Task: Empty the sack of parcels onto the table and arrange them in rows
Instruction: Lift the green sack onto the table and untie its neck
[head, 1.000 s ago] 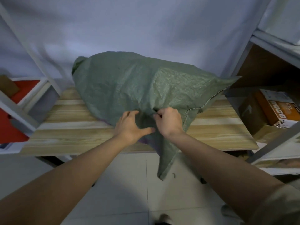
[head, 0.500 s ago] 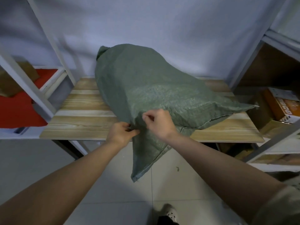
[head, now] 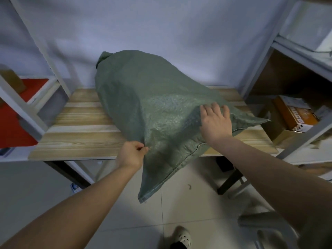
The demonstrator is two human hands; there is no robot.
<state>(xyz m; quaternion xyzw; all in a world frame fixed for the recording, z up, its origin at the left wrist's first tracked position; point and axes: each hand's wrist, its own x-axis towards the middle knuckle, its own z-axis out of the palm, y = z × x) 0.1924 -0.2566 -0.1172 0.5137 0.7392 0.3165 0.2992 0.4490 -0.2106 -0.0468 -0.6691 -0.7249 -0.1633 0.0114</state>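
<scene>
A full green woven sack [head: 143, 97] lies on the wooden table [head: 80, 123], its tied end toward the back wall. One bottom corner droops over the table's front edge toward the floor. My left hand [head: 131, 154] pinches the sack's fabric at the front edge of the table. My right hand [head: 215, 123] rests flat on the sack's right side, fingers spread. No parcels are visible; the sack hides its contents.
White metal shelving stands on both sides. The left shelf holds a red item [head: 12, 126]; the right shelf holds an orange box [head: 294, 115] and cartons. The wall is close behind the table. Tiled floor and my shoe [head: 181, 238] lie below.
My right hand has let go of the fabric near my left hand and moved right onto the sack's side, fingers now spread. My left hand keeps its pinch. The sack has settled lower on the table.
</scene>
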